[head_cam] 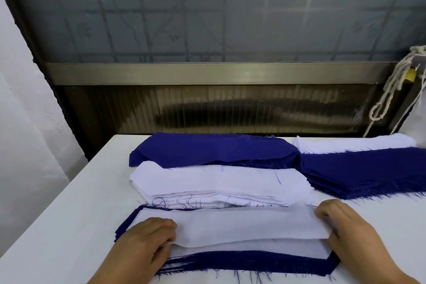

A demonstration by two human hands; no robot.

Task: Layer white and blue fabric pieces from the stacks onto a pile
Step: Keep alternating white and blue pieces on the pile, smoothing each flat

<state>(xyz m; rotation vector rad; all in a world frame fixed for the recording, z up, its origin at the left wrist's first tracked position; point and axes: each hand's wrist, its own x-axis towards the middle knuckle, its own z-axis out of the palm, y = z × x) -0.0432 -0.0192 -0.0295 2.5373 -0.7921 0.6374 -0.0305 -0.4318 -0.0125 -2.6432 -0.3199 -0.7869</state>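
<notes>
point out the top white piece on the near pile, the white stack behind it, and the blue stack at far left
top white piece [242, 226], head view, middle of its flat face
white stack [219, 180], head view, centre of its top sheet
blue stack [207, 147], head view, middle of its top sheet

White table [69, 214] before grey gridded window [207, 11], metal sill [207, 73].

Behind the white table's [69, 191] far edge, a ribbed translucent panel [230, 108] under a brass-coloured rail [207, 74] and dark grid-patterned glass [207, 11]. At right, knotted white cord [389, 90]; at left, white curtain [25, 122].
</notes>
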